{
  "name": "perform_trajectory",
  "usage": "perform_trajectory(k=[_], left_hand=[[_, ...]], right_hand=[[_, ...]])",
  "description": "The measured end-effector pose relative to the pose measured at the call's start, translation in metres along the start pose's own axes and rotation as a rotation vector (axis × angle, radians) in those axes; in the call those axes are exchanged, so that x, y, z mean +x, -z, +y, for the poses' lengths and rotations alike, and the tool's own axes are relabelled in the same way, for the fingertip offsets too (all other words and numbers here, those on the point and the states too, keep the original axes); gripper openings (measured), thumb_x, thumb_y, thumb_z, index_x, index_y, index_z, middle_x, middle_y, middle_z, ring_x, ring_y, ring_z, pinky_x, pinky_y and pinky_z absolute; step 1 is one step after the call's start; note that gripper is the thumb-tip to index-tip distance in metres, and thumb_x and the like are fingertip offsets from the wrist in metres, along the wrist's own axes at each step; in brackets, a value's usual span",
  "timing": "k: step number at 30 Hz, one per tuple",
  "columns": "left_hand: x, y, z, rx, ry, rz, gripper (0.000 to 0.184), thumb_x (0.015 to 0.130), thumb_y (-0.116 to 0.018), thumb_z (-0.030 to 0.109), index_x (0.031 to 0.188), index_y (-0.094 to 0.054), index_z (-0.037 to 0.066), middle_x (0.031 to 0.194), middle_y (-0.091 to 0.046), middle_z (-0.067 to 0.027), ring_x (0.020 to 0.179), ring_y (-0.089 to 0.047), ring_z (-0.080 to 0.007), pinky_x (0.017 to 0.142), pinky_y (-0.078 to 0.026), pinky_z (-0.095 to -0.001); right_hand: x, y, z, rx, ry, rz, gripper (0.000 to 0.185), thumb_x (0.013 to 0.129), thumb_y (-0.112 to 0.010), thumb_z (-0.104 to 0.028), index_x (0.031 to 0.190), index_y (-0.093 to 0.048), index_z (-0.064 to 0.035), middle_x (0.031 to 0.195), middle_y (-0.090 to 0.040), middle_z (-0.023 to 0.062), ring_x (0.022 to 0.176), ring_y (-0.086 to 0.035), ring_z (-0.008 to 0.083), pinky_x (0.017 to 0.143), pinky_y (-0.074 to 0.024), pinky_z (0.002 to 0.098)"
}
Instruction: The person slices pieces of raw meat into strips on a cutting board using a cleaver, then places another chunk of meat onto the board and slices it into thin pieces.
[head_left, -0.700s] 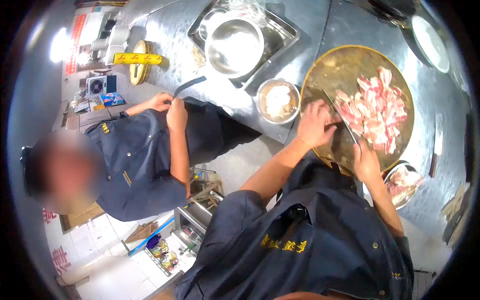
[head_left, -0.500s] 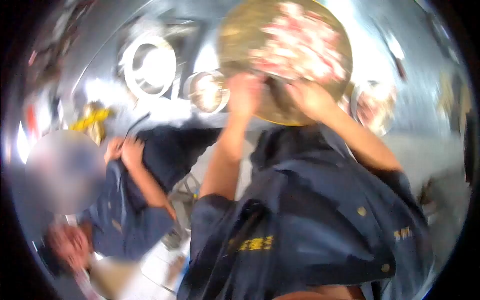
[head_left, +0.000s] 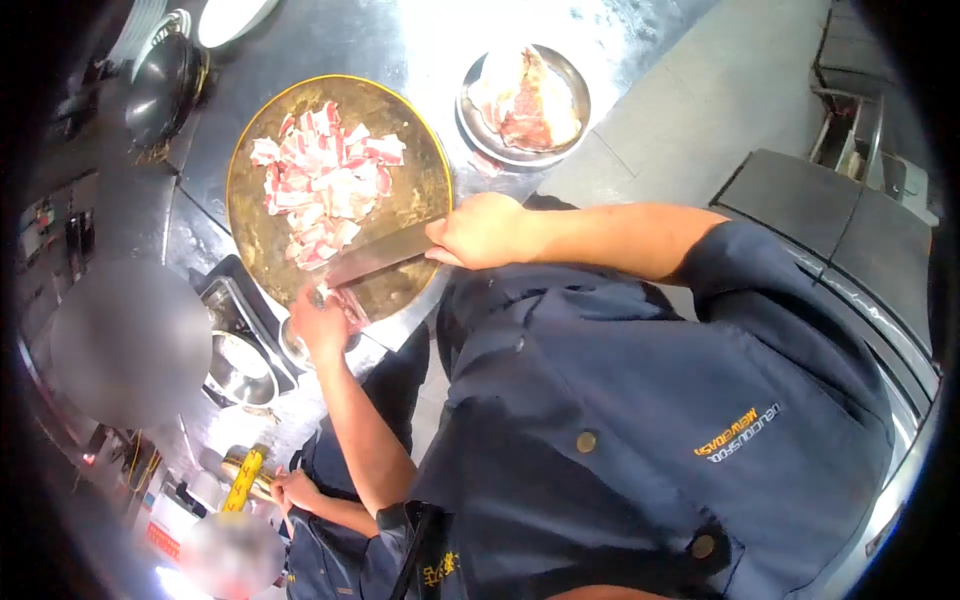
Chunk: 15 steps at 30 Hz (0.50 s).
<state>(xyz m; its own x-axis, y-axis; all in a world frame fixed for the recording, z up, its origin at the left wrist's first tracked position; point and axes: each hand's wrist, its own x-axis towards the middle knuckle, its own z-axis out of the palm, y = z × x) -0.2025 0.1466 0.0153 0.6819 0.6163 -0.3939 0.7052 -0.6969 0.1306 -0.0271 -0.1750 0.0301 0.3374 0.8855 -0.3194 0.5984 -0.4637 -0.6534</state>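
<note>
You grasp a broad, flat metal knife (head_left: 382,253) in your right hand (head_left: 482,231), its blade slanting across the round, yellow-rimmed chopping board (head_left: 420,180), while your curled left hand (head_left: 322,322) grips a pinkish strip of raw meat (head_left: 350,308) at the board's edge. Sliced pink-and-white meat (head_left: 322,180) lies piled on the board. Near your right hand, a round metal bowl (head_left: 584,98) holding a larger piece of raw meat (head_left: 530,108) sits on the shiny steel table (head_left: 415,40).
</note>
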Motion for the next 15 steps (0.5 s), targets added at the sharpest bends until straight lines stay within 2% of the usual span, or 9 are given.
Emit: perform_trajectory(k=[1,3,5,6,9,11,12,13,15], left_hand=[[0.003,0.026,0.026,0.065,-0.072,0.064,0.047,0.095,-0.068,0.019,0.138,-0.062,0.001,0.134,-0.063,-0.0258,0.135,-0.054,-0.0406,0.119,-0.032,-0.0547],[0.002,0.073,0.099,-0.014,-0.312,0.079,0.037,0.099,-0.063,0.015,0.133,-0.066,0.002,0.129,-0.069,-0.0229,0.126,-0.062,-0.0406,0.111,-0.045,-0.0493],[0.001,0.072,0.148,-0.318,-0.372,-0.193,0.039,0.102,-0.062,0.018,0.137,-0.067,0.003,0.126,-0.072,-0.0237,0.114,-0.071,-0.0374,0.100,-0.055,-0.0441],[-0.012,0.089,0.195,-0.254,-0.396,-0.343,0.048,0.103,-0.064,0.027,0.144,-0.063,0.003,0.131,-0.073,-0.0191,0.116,-0.072,-0.0268,0.101,-0.055,-0.0385],[0.012,0.029,0.251,-0.108,-0.535,-0.465,0.033,0.095,-0.067,0.024,0.117,-0.077,0.002,0.104,-0.079,-0.0207,0.092,-0.076,-0.0316,0.085,-0.060,-0.0442],[0.005,0.006,0.276,-0.093,-0.474,-0.528,0.036,0.086,-0.072,0.033,0.105,-0.081,0.004,0.108,-0.077,-0.0232,0.098,-0.077,-0.0383,0.086,-0.060,-0.0477],[0.016,-0.046,0.281,-0.150,-0.547,-0.488,0.039,0.083,-0.078,0.033,0.108,-0.081,0.003,0.111,-0.078,-0.0213,0.103,-0.076,-0.0368,0.089,-0.060,-0.0475],[0.022,-0.075,0.291,0.051,-0.530,-0.544,0.039,0.081,-0.082,0.031,0.111,-0.082,0.006,0.117,-0.078,-0.0188,0.109,-0.075,-0.0346,0.093,-0.060,-0.0471],[0.024,-0.126,0.302,0.121,-0.470,-0.547,0.035,0.083,-0.082,0.025,0.113,-0.082,0.006,0.121,-0.078,-0.0175,0.116,-0.074,-0.0295,0.097,-0.060,-0.0433]], right_hand=[[0.000,0.003,-0.002,-0.007,-0.009,-0.027,0.048,0.108,-0.049,-0.050,0.101,-0.069,-0.0066,0.083,-0.075,0.0173,0.081,-0.075,0.0412,0.072,-0.0594,0.0547],[0.000,0.003,-0.001,0.002,-0.013,-0.017,0.048,0.108,-0.049,-0.050,0.102,-0.069,-0.0072,0.085,-0.076,0.0173,0.082,-0.076,0.0414,0.074,-0.0596,0.0546],[-0.001,0.002,-0.006,0.027,-0.072,-0.048,0.048,0.108,-0.050,-0.051,0.104,-0.070,-0.0083,0.089,-0.077,0.0176,0.085,-0.076,0.0421,0.077,-0.0598,0.0545],[-0.002,0.002,-0.005,0.045,-0.048,-0.032,0.048,0.108,-0.050,-0.051,0.105,-0.070,-0.0074,0.091,-0.077,0.0182,0.087,-0.076,0.0425,0.079,-0.0596,0.0550],[-0.005,-0.011,-0.004,-0.084,-0.034,0.002,0.048,0.107,-0.053,-0.053,0.108,-0.070,-0.0082,0.084,-0.076,0.0174,0.082,-0.077,0.0391,0.074,-0.0607,0.0528],[-0.006,-0.032,0.010,-0.141,0.127,0.079,0.044,0.104,-0.058,-0.050,0.118,-0.070,-0.0094,0.096,-0.077,0.0152,0.080,-0.077,0.0359,0.071,-0.0613,0.0517],[-0.001,-0.040,0.015,-0.290,0.016,-0.171,0.040,0.103,-0.060,-0.042,0.125,-0.068,-0.0098,0.107,-0.077,0.0157,0.089,-0.077,0.0356,0.075,-0.0615,0.0520],[-0.006,-0.056,0.031,-0.122,0.200,0.066,0.039,0.101,-0.060,-0.033,0.131,-0.067,-0.0091,0.109,-0.077,0.0191,0.088,-0.077,0.0373,0.076,-0.0614,0.0537],[-0.011,-0.079,0.051,-0.023,0.183,0.005,0.044,0.100,-0.061,-0.029,0.138,-0.064,-0.0077,0.123,-0.073,0.0242,0.103,-0.074,0.0396,0.088,-0.0583,0.0553]])
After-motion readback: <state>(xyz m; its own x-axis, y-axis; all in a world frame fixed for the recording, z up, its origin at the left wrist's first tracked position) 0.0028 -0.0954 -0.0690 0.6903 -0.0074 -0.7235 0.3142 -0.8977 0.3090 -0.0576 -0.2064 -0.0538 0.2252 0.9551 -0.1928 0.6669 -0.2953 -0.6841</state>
